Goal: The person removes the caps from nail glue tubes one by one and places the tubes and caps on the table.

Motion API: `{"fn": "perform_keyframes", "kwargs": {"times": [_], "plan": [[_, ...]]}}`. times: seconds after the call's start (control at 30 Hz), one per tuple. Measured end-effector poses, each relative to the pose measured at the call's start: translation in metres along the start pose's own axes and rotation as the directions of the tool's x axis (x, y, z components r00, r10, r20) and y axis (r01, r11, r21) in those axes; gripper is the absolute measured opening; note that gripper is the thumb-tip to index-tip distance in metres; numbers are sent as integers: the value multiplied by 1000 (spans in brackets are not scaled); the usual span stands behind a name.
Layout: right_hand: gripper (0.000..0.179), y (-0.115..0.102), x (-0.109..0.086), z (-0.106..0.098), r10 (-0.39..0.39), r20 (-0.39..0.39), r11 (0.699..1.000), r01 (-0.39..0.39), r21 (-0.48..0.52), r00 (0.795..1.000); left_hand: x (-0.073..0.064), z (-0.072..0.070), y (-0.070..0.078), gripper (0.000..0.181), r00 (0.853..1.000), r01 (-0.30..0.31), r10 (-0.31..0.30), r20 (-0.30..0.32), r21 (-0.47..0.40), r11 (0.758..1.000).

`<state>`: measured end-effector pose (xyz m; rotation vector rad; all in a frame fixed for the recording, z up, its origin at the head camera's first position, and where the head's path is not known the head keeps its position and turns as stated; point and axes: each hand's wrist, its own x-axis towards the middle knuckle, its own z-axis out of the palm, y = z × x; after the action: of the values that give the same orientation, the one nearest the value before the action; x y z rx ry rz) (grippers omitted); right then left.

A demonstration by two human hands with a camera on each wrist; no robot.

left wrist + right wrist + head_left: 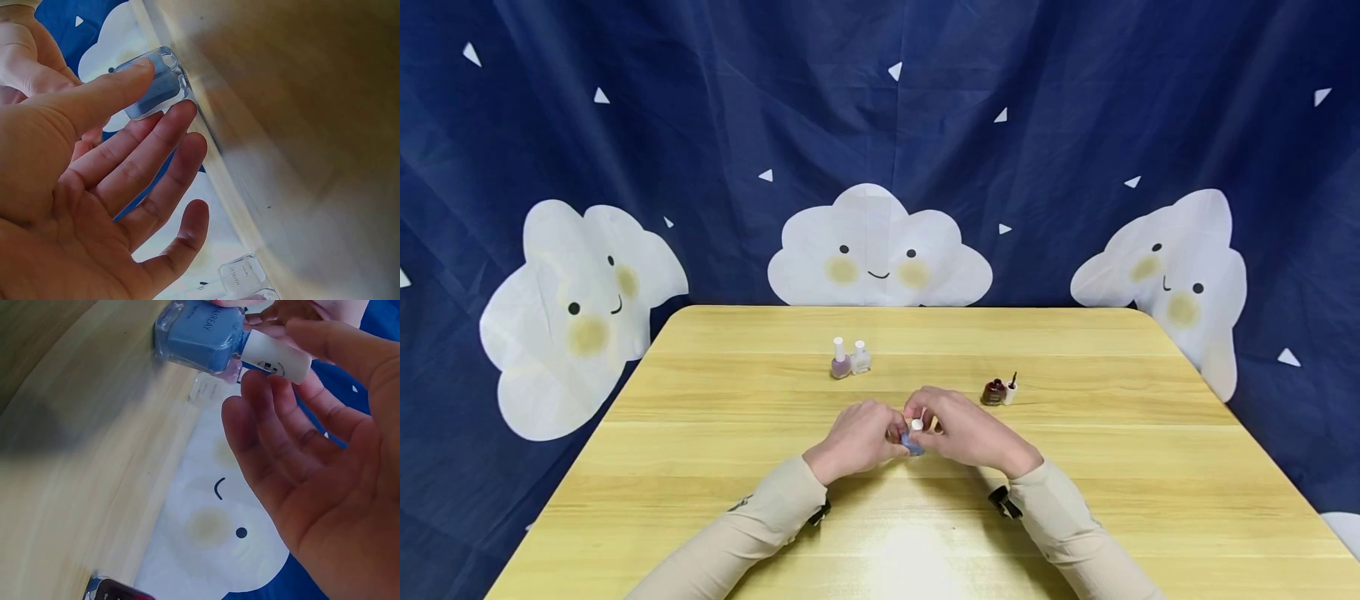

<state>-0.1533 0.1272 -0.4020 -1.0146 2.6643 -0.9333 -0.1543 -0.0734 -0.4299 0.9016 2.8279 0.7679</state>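
Note:
My left hand (865, 437) holds a small bottle of blue nail polish (200, 331) near the middle of the table. In the left wrist view its thumb lies across one face and its fingertips support the other side. The bottle's white cap (276, 356) stands on the neck, between the thumb and curled fingers of my right hand (962, 429). A blue strip of neck shows below the cap in the right wrist view.
Farther back on the wooden table (737, 400) stand a lilac nail polish bottle (841, 365) and a clear one (861, 360). On the right are an uncapped dark red bottle (993, 393) and its white cap (1011, 392), brush upward. A blue curtain (880, 125) hangs behind.

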Motion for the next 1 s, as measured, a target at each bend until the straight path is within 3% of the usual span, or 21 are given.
{"fn": "perform_keyframes", "kwargs": {"times": [0.23, 0.43, 1.0], "plan": [[15, 1, 2, 0, 24, -27, 1000, -24, -15, 999, 0, 1, -1, 11, 1000, -6, 6, -4, 8, 1000], [9, 1, 2, 0, -6, -36, 999, 4, -47, 999, 0, 1, 0, 11, 1000, 6, -6, -2, 4, 1000], [12, -6, -4, -10, 10, -21, 1000, -11, -28, 1000, 0, 1, 1, 12, 999, 39, -39, 14, -7, 999]]}}
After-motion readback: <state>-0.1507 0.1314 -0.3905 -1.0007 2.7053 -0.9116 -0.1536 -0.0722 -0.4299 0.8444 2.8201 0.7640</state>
